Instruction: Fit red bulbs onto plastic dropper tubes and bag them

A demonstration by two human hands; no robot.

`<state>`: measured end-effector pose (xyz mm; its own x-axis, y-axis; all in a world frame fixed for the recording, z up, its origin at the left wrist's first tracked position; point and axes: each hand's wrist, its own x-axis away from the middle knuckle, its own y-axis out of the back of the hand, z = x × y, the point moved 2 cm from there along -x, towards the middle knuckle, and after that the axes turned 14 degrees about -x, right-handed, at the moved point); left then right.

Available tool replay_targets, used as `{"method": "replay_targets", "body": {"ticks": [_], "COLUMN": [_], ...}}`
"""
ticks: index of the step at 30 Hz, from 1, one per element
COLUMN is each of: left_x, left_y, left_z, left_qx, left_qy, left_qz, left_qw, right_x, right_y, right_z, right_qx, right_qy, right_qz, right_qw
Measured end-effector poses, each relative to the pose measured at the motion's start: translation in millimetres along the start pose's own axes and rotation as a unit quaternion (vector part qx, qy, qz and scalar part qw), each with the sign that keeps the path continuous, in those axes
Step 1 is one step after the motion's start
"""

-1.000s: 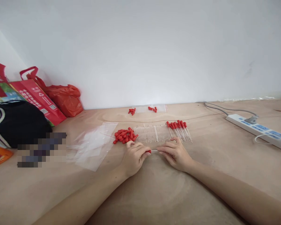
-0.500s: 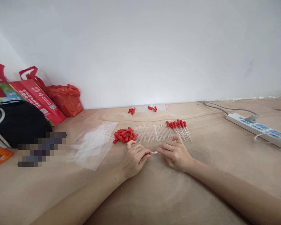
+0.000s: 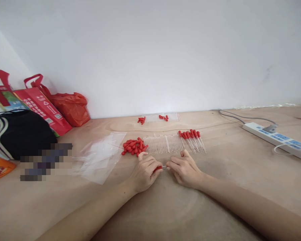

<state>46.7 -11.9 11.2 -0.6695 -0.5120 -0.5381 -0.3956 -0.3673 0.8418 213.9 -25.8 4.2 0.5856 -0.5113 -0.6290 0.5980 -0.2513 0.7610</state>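
My left hand point(image 3: 147, 172) pinches a red rubber dropper bulb point(image 3: 158, 168). A thin clear glass tube point(image 3: 164, 166) spans the short gap between my hands, its left end at the bulb. The fingers of my right hand point(image 3: 185, 169) are closed on the tube's other end. Just beyond my left hand lies a pile of red rubber bulbs point(image 3: 134, 146). Beside it stretches a row of bare glass tubes point(image 3: 163, 144). Behind my right hand several droppers with red bulbs fitted point(image 3: 193, 139) lie side by side.
Clear plastic bags point(image 3: 100, 155) lie left of the pile. Near the wall are more red bulbs point(image 3: 141, 120) and a small clear bag point(image 3: 174, 116). A white power strip point(image 3: 278, 139) with cables is at right; a black bag point(image 3: 22, 134) and red bags point(image 3: 71, 108) stand at left.
My right hand has moved a little left toward my left hand, and less of the glass tube shows between them. More of the red bulb is visible. The view has shifted slightly.
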Motion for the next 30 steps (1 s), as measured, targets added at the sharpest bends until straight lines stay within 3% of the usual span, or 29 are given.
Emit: {"method": "replay_targets", "body": {"ticks": [7,14,16,20,24,27,30], "left_x": [-0.6,-0.4,-0.2,0.8,0.2,-0.9,-1.0], "left_y": [2.7,6.6,7.4,7.8,5.9,5.6,5.6], "left_z": [4.9,10.1,12.1,18.0,19.0,17.9,17.6], "left_qx": [-0.017,-0.034,-0.041,-0.041,-0.021,-0.014,-0.013], "left_qy": [0.013,-0.024,-0.001,0.072,0.075,0.071,0.071], "left_qz": [-0.007,-0.010,-0.018,-0.012,0.028,0.028,0.026], "left_qw": [1.000,0.999,0.999,0.996,0.997,0.997,0.997], "right_x": [-2.6,-2.4,-0.2,5.4,9.5,6.3,-0.2], "right_y": [1.0,5.7,6.2,14.2,23.5,22.7,18.1], "right_z": [-4.0,1.1,-0.7,-24.9,-62.3,-81.3,-89.6], "right_qx": [-0.017,0.053,0.053,0.056,0.095,0.111,0.133], "right_qy": [-0.026,0.007,-0.011,-0.168,-0.362,-0.429,-0.449], "right_qz": [0.002,0.008,0.014,-0.059,-0.131,-0.116,-0.091], "right_qw": [1.000,0.999,0.998,0.983,0.918,0.889,0.879]}}
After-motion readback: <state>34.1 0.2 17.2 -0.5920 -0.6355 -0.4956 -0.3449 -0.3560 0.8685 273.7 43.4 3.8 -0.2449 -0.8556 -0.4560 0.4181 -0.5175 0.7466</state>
